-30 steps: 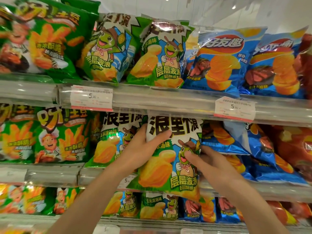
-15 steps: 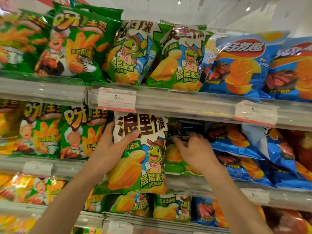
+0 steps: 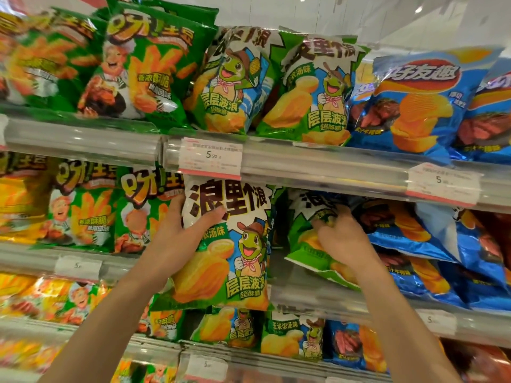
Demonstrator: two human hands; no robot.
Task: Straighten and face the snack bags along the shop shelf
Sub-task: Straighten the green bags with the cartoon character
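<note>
L hand (image 3: 177, 244) holds frog chip bag (image 3: 226, 244) upright, facing out; R hand (image 3: 343, 239) grips slumped bag (image 3: 307, 244) behind. Blue bags (image 3: 414, 244) w/ tilt remain; task approx midway.

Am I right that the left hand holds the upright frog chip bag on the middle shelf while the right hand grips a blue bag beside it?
Not quite. In the head view, the right hand grips a tilted green frog bag, not a blue one. The left hand does hold the upright frog chip bag on the middle shelf.
</note>
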